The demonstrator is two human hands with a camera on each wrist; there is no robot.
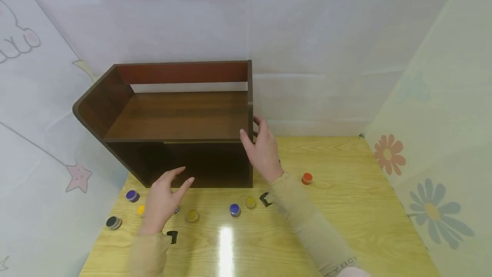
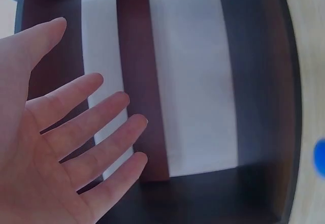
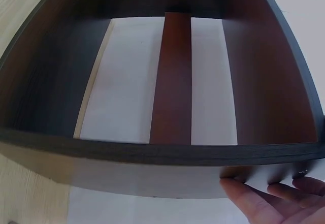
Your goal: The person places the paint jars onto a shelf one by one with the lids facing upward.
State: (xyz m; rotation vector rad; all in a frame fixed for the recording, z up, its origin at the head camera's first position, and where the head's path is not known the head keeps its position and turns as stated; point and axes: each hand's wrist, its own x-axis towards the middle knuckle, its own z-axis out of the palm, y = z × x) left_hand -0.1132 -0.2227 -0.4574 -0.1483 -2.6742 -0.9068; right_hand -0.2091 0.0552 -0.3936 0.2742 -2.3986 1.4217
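A dark brown wooden shelf unit stands against the back wall, its front turned towards me. My right hand is at its right side panel; the right wrist view shows its fingertips touching the outer face. My left hand hovers in front of the lower compartment, thumb and fingers spread apart, holding nothing. Seen from the left wrist, its fingers reach across the view of the unit's interior, where a red-brown back rail crosses a white background.
Small lidded pots lie about the wooden table: purple, black, orange, blue, two yellowish ones and red. Patterned sheets enclose the table at the back and sides.
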